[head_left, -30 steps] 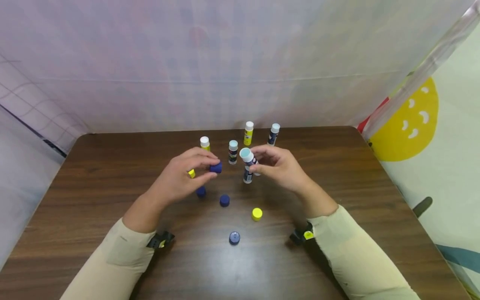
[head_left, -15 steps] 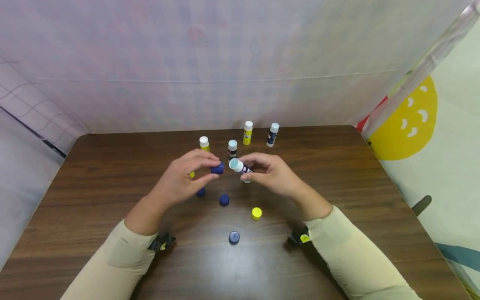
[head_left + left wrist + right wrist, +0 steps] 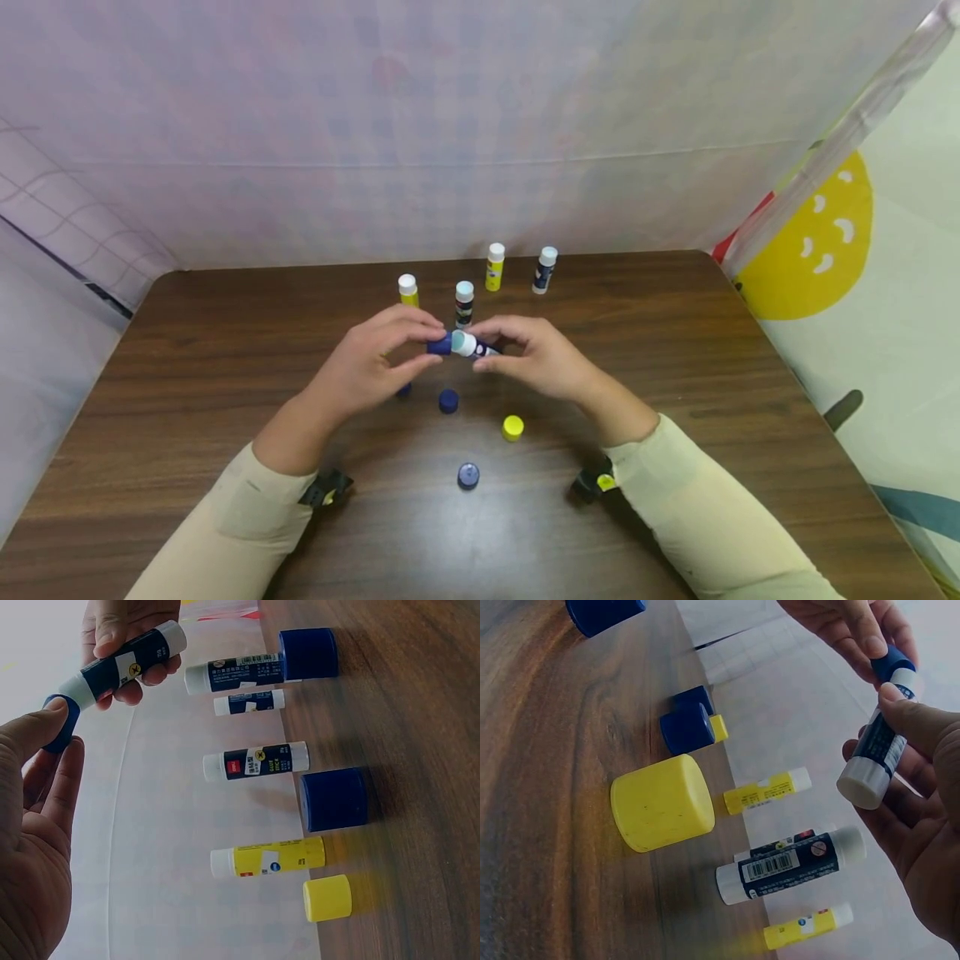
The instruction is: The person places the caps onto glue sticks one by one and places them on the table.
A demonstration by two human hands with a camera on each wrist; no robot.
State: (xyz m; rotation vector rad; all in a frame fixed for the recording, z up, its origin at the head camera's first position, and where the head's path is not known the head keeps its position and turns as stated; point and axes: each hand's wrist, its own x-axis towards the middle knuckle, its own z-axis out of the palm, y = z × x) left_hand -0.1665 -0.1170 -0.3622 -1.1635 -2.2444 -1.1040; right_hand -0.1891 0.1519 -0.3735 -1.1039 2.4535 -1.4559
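Clearly, near the held tube, another tube reads "GLUE STICK".

Likely obstacle below left hand: cap

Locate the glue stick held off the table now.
In the head view, the glue stick is near centre, held in the right hand, one white end at the blue cap in the left hand.

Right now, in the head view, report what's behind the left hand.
Partly showing behind the left hand: a yellow glue stick and a loose blue cap. The hand covers the rest of each.
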